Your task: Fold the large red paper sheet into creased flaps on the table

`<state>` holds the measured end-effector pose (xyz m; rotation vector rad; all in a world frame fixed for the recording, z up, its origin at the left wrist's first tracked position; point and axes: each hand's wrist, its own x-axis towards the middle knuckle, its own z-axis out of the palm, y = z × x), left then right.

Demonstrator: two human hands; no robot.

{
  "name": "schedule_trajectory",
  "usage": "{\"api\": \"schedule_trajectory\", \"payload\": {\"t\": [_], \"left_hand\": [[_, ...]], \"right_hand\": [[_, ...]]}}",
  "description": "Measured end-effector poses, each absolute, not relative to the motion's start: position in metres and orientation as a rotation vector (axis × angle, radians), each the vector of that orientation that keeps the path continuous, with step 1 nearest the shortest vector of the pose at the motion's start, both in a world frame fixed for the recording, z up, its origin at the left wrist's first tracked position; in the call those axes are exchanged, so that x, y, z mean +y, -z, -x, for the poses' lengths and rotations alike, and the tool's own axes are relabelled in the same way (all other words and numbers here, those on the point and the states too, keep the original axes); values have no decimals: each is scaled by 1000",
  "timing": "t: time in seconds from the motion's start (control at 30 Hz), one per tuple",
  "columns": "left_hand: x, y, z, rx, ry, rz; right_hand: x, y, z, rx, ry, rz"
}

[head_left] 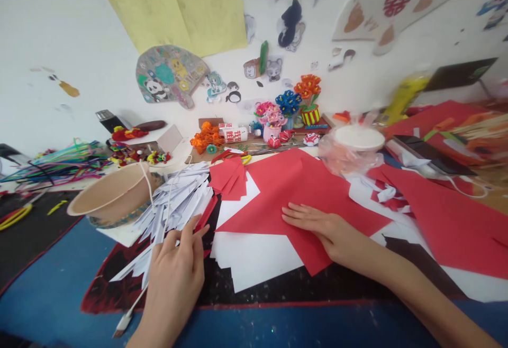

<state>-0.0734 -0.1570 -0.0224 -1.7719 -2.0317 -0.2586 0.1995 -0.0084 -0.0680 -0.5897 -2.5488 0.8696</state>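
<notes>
My right hand lies flat, fingers stretched out, on a large sheet of red paper with pointed corners. Under that sheet is a stack of white paper. My left hand is closed in a loose pinch, with a narrow red paper strip between thumb and index finger. Folded white paper strips are heaped just beyond it. Small red paper pieces sit at the sheet's left edge.
A beige bowl stands at left, near a white USB cable. Behind are craft flowers, yellow-handled scissors and a white-lidded container. More red paper and a phone lie at right.
</notes>
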Motion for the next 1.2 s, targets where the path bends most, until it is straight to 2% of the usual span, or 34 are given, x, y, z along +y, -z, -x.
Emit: {"api": "schedule_trajectory", "payload": {"t": [0.2, 0.47, 0.7, 0.93, 1.2], "left_hand": [[-163, 13, 82, -1960, 262, 1715], [-166, 25, 53, -1564, 232, 2175], [-159, 37, 31, -1625, 220, 2187], [-162, 40, 41, -1763, 179, 1914], [-163, 26, 52, -1777, -30, 1877]], "right_hand": [[-8, 70, -200, -2535, -898, 580], [-10, 68, -199, -2551, -867, 620], [-7, 69, -200, -2595, -839, 597], [-8, 69, -200, -2551, -879, 594], [-10, 60, -197, -2536, -923, 607]]}}
